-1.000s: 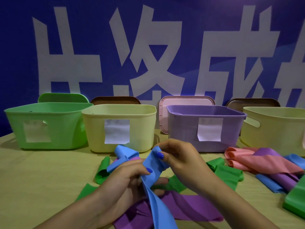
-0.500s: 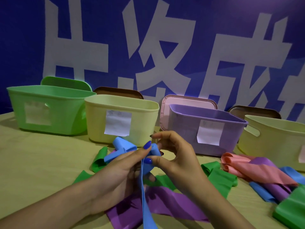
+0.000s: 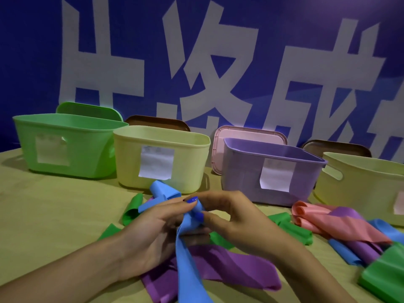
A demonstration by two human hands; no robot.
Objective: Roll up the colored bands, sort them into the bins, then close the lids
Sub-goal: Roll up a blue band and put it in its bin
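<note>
From my head camera I see my left hand and my right hand meeting above the table, both pinching the top end of a blue band between thumb and fingertips, where a small roll of it sits between my blue-painted nails; the rest of that band hangs down toward me and off the lower edge of the picture. Under my hands a purple band lies flat on the table, and green bands lie to either side of it. Just behind my left fingers is another blue band, loosely curled, close to the front of the pale yellow bin. The bins stand open in a row along the back: a green bin on the left, the pale yellow one, a purple bin, and a second yellow bin at the right edge. Lids lean upright behind them: a green lid, a brown lid, a pink lid and another brown lid. To my right lies a heap with a pink band draped over purple, blue and green ones
</note>
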